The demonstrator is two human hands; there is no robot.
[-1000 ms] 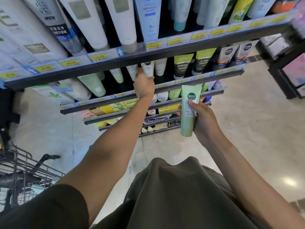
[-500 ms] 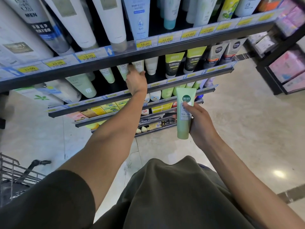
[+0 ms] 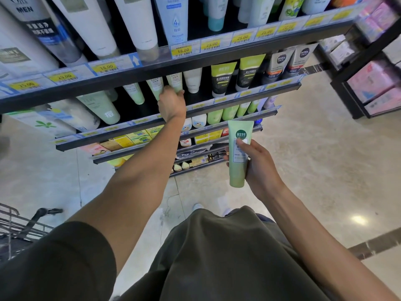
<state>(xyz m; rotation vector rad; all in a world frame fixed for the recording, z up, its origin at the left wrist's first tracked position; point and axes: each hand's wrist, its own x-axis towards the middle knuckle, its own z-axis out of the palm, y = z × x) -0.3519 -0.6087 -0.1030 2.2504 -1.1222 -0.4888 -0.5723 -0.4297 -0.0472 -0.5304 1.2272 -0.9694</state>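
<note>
1. Nearest us, our right hand (image 3: 259,168) keeps the green tube (image 3: 237,174) exactly as half a second ago: upright, cap down, thumb pressed across its label and fingers curled behind.
2. Farther out, our left hand (image 3: 172,104) stays at the second shelf (image 3: 249,94), against the caps of two pale green tubes (image 3: 176,82). Its fingers are hidden, so we cannot tell whether they grip.
3. Beyond, grey tubes (image 3: 279,64) read NIVEA MEN, and a yellow tag (image 3: 183,49) reads 18.00.

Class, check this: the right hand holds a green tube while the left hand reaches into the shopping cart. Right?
No: in the head view the left hand reaches the pale green tubes on the shelf, not the cart. The rest holds.
</note>
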